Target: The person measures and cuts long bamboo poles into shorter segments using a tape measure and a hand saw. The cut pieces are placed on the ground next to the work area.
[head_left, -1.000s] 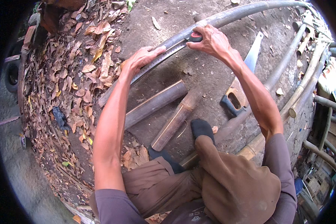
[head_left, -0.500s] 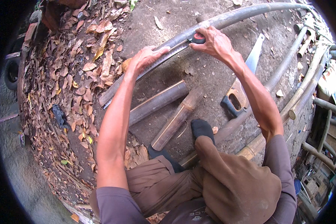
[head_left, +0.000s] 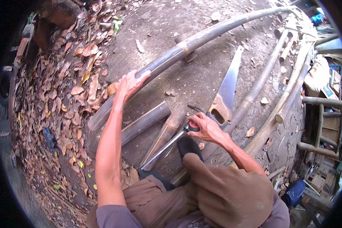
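Observation:
My left hand [head_left: 130,86] is closed over a long bamboo pole [head_left: 167,62] that runs from the lower left up to the far right. In my right hand [head_left: 208,130] is a tape measure [head_left: 193,125] with a dark case and a red patch. Its metal blade [head_left: 164,148] sticks out toward the lower left, above a short bamboo piece [head_left: 170,127]. A second short bamboo piece [head_left: 146,121] lies between that one and my left forearm. Just beyond my right hand, a handsaw [head_left: 227,89] with a wooden handle lies on the ground.
The long pole crosses a short bamboo piece [head_left: 190,57] underneath it. More bamboo poles [head_left: 260,85] lie at the right. Dry leaves [head_left: 70,95] cover the ground at the left. A bamboo frame [head_left: 322,127] stands at the far right, and my dark-covered foot [head_left: 188,146] is near the tape.
My right hand has brought the tape measure off the long pole, down toward my foot, its blade still out. My left hand stays on the pole. The whole view has shifted somewhat.

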